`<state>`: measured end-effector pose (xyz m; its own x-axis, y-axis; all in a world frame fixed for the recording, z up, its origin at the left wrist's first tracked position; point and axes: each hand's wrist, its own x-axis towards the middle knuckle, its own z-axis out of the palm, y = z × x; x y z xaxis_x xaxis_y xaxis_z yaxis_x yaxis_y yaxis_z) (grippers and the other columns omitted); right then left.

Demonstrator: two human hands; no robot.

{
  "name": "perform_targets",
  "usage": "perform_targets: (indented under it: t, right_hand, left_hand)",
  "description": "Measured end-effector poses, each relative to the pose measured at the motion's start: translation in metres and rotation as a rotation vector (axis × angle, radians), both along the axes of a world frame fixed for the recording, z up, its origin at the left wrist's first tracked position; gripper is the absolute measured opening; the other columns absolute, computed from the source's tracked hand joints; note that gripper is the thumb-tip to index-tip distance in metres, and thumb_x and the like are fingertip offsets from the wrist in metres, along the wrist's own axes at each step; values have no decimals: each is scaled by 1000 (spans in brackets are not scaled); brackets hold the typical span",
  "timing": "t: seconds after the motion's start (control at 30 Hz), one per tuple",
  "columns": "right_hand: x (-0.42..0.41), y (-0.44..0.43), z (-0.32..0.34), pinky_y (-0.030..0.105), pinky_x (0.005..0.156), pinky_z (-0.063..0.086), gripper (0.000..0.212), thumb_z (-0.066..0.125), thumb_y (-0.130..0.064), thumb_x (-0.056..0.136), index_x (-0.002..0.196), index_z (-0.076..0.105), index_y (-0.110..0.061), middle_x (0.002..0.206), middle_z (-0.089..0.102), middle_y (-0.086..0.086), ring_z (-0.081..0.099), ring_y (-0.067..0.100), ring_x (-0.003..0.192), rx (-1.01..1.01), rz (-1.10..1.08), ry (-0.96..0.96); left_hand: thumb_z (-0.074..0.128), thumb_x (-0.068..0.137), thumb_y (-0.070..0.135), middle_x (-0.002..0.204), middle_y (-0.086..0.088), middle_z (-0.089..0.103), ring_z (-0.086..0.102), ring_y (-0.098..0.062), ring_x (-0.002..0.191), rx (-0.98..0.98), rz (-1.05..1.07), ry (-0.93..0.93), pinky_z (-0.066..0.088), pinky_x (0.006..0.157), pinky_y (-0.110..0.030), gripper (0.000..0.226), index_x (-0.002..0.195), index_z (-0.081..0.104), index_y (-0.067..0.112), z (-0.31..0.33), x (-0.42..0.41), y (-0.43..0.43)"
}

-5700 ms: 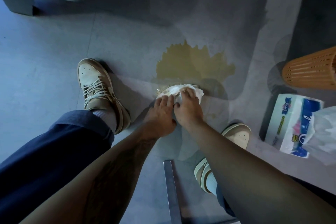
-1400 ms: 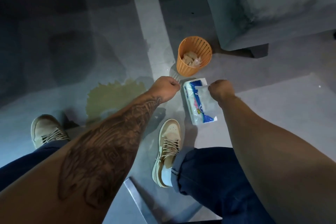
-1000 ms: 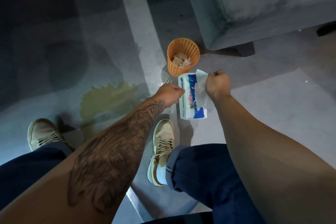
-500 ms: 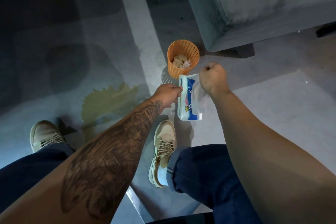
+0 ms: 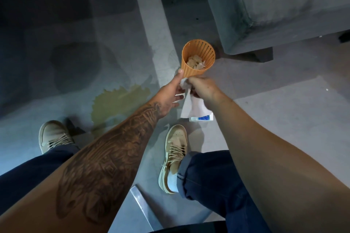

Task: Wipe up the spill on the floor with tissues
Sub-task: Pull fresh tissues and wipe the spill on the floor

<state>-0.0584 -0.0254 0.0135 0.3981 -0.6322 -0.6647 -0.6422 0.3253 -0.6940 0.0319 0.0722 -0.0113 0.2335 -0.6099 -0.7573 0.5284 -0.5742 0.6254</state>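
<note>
A yellow-brown spill (image 5: 117, 104) lies on the grey floor between my shoes. I hold a fresh white tissue (image 5: 191, 106) above the floor in both hands. My right hand (image 5: 202, 87) is closed on its top, and my left hand (image 5: 170, 94) grips its left edge between thumb and fingers. The tissue hangs down over the blue-and-white tissue pack (image 5: 203, 118), of which only a lower corner shows. Both hands are just in front of the orange basket (image 5: 191, 70).
The orange basket holds several used, stained tissues (image 5: 195, 62). A grey sofa corner (image 5: 246, 24) with a dark leg stands right behind it. My tan shoes (image 5: 175, 149) (image 5: 53, 136) flank the spill. A metal strip (image 5: 142, 204) lies near the bottom.
My right hand has drawn a tissue out of the pack and lifted it. My left hand left the pack and came up to take the tissue's edge.
</note>
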Motion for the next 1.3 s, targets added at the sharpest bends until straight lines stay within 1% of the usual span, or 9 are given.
perform_targets:
  t: [0.27,0.37,0.47,0.6,0.73,0.83,1.0,1.17,1.3]
  right_hand:
    - [8,30,-20,36,83,50,35,39,-35,93,100,67,-15,106,76,7,70,23,95,384,-120,-187]
    - [1,19,-34,37,81,54,22,53,-30,93,98,66,-14,100,74,9,70,30,97,46,-100,-12]
    - [-22,0,-59,41,92,54,25,63,-30,84,105,66,-14,113,63,10,62,30,103,-412,46,313]
    - [-36,-8,-95,39,99,44,49,50,-49,87,119,63,-15,123,57,12,53,33,115,-314,467,649]
    - [-38,-13,-100,31,87,48,30,60,-23,91,113,66,-5,116,65,11,61,30,106,-317,436,593]
    - [-40,-19,-88,42,90,56,22,59,-3,86,104,72,-8,112,68,13,65,34,102,-391,125,473]
    - [-43,-28,-69,35,78,55,22,55,-15,95,105,69,-1,103,69,15,64,29,92,-440,4,484]
    - [-37,-28,-50,31,73,53,19,56,-20,99,107,68,-9,98,64,7,62,23,87,-437,4,514]
    - [-37,-29,-41,35,82,57,18,59,-18,97,110,68,-9,102,65,10,64,26,94,-443,44,559]
  left_hand:
    - [67,77,14,100,-20,68,63,-36,90,-29,371,46,50,88,-52,43,117,65,-3,-28,19,26]
    - [54,88,0,94,-14,69,64,-32,85,87,424,-126,53,86,-45,24,108,66,6,-34,29,37]
    - [50,92,0,89,-11,67,63,-30,82,138,411,-252,53,80,-40,24,109,65,7,-43,40,47]
    - [48,93,0,76,-5,62,58,-23,66,153,427,-262,48,68,-31,23,108,64,9,-45,43,57]
    - [47,94,-1,72,-6,59,53,-22,61,141,442,-244,44,63,-30,20,96,63,9,-43,44,66]
    - [46,94,-2,63,-3,63,58,-18,53,148,443,-220,47,55,-26,22,92,62,12,-45,42,72]
    - [47,92,-3,52,3,65,59,-14,47,169,455,-217,49,51,-23,24,100,66,10,-46,38,77]
    - [45,93,-5,41,9,59,53,-5,34,166,429,-240,41,38,-14,29,78,60,15,-35,36,72]
    - [45,93,-5,66,-1,63,58,-15,51,144,414,-218,47,46,-19,31,77,61,15,-33,36,71]
